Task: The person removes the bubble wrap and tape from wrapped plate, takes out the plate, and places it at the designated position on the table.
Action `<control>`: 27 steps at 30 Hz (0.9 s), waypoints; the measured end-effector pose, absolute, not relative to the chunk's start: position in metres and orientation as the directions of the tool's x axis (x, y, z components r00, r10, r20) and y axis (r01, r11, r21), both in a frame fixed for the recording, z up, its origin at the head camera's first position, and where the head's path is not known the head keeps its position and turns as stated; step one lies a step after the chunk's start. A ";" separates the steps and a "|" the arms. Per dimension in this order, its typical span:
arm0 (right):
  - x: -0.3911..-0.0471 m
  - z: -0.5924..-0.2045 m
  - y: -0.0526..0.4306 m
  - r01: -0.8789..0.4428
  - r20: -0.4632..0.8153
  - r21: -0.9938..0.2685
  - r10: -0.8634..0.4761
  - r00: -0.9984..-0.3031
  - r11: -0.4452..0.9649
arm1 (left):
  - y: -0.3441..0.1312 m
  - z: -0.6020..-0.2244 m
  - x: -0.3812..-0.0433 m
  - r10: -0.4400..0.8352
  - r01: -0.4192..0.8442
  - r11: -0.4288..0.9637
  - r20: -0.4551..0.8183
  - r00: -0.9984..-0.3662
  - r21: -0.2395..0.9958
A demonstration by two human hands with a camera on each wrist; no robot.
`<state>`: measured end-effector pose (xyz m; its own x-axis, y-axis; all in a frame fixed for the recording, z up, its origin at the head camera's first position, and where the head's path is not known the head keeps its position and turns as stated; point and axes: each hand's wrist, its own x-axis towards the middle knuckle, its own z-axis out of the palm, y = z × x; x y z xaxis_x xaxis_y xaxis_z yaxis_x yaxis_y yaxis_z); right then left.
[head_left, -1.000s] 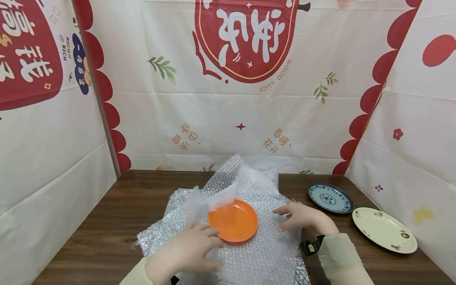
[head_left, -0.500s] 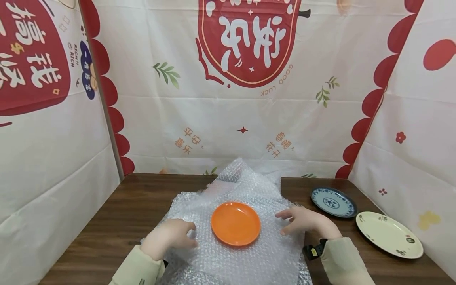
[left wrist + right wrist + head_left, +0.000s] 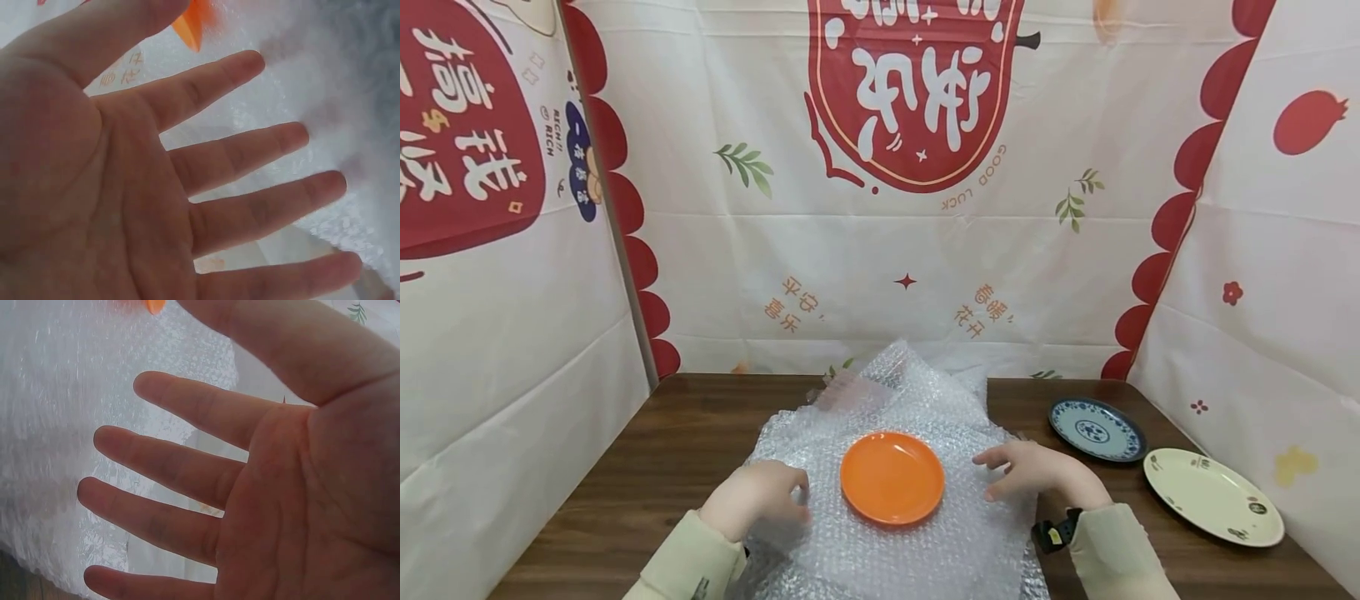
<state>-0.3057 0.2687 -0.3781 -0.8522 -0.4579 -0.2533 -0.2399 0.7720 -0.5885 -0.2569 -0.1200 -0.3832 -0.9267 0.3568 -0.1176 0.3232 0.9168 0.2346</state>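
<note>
An orange plate (image 3: 892, 478) lies face up on spread sheets of bubble wrap (image 3: 925, 554) in the head view. To its left is my left hand (image 3: 758, 493), apart from the plate, fingers near the wrap. My right hand (image 3: 1043, 472) hovers on the plate's other side, over the wrap's right part. Both wrist views show straight, spread fingers and bare palms. The plate's orange edge (image 3: 189, 28) peeks out beyond the thumb in the left wrist view. A sliver of that plate (image 3: 155, 305) also appears at the top of the right wrist view.
Right of the wrap, a blue-patterned plate (image 3: 1097, 429) and a cream oval plate (image 3: 1213, 497) rest on the dark wooden table (image 3: 617, 492). Printed white cloth (image 3: 850, 242) walls in the back and both sides. A black band (image 3: 1054, 533) circles the right wrist.
My left hand has drawn back leftward from the orange plate, and the loose flap of bubble wrap over the plate's upper left now lies flat behind it. My right hand has barely moved.
</note>
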 end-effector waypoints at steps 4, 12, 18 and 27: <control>-0.304 -0.378 0.267 -0.244 -0.258 -0.583 -0.462 -0.849 0.775 | -0.113 -0.378 -0.264 0.337 0.312 0.932 -0.129 -0.932 0.182; -0.301 -0.375 0.257 -0.295 -0.234 -0.603 -0.518 -0.823 0.741 | -0.103 -0.379 -0.286 0.404 0.383 0.901 -0.070 -0.912 0.203; -0.300 -0.375 0.250 -0.296 -0.241 -0.604 -0.523 -0.817 0.740 | -0.105 -0.390 -0.304 0.364 0.335 0.913 -0.097 -0.926 0.233; -0.299 -0.378 0.252 -0.331 -0.234 -0.627 -0.576 -0.783 0.705 | -0.101 -0.400 -0.316 0.329 0.296 0.930 -0.132 -0.935 0.218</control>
<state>-0.2991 0.2520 -0.3779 -0.7834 -0.5758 -0.2341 -0.3313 0.7055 -0.6265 -0.3159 -0.1011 -0.4001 -0.9350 0.3291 -0.1320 0.2964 0.9298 0.2184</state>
